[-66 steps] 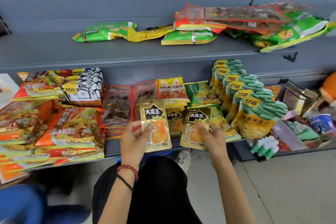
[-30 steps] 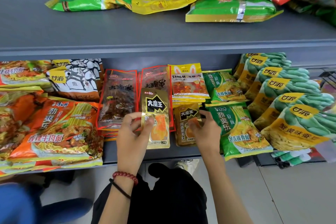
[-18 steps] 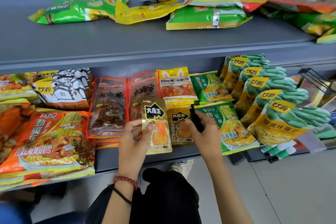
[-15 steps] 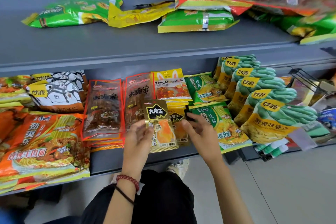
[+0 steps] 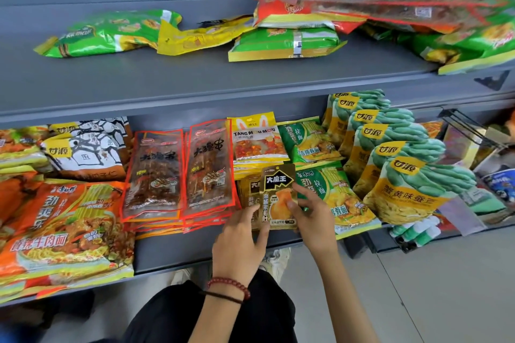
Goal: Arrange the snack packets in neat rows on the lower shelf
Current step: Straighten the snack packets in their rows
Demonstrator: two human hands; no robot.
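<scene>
A small gold packet (image 5: pixel 276 189) with a black label lies on top of another gold packet (image 5: pixel 249 192) at the front of the lower shelf (image 5: pixel 172 248). My left hand (image 5: pixel 239 242) pinches its lower left edge. My right hand (image 5: pixel 312 220) holds its right side, thumb on the face. Left of them lie two stacks of red-edged clear packets (image 5: pixel 178 172). Behind them sits a yellow rabbit-logo packet (image 5: pixel 257 136). Green noodle packets (image 5: pixel 331 189) lie just to the right.
Orange noodle packs (image 5: pixel 64 231) and a black-and-white bag (image 5: pixel 89 150) fill the shelf's left. A row of green-and-yellow bean bags (image 5: pixel 407 172) stands at the right. The upper shelf (image 5: pixel 195 83) carries loose green, yellow and red packets. My dark-clothed knees are below.
My left hand carried the gold packet to the right and laid it over the other gold packet. My right hand moved onto its right side. The camera shifted slightly.
</scene>
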